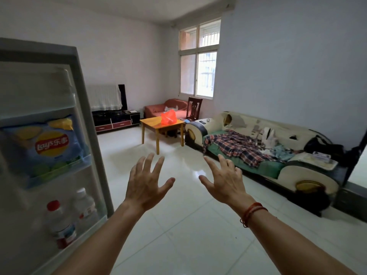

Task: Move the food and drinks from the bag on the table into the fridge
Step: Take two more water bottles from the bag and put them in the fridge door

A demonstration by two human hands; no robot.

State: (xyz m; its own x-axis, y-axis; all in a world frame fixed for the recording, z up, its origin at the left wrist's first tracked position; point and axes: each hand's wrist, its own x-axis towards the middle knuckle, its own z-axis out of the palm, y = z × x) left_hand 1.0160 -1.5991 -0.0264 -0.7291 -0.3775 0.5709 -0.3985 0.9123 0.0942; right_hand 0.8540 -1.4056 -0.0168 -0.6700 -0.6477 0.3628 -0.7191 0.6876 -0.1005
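Stretching out the left hand (146,185) and the right hand (224,183) side by side above the glossy white tiled floor (178,225), backs facing up, all fingers straight and splayed wide, gripping nothing and touching nothing. Wearing a red string bracelet (252,212) on the right wrist.

Standing just beside the open grey-edged white fridge door (87,116) at the left, inner side facing the view. Showing, on its middle shelf, a blue Lay's crisp packet (45,147) standing upright. Showing on the lower shelf a clear plastic bottle with a red cap (59,225) and, just beside it to the right, a clear plastic bottle with a white cap (85,205), both upright.

Sitting well apart from both hands, across the room: the translucent orange-red plastic bag (168,117), upright on the small yellow wooden table (153,126), near the top's middle.

Flanking that table: a dark wooden chair (194,108) behind it and a cream sofa with green cushions (309,175) along the right wall, strewn with a crumpled plaid cloth (236,145).
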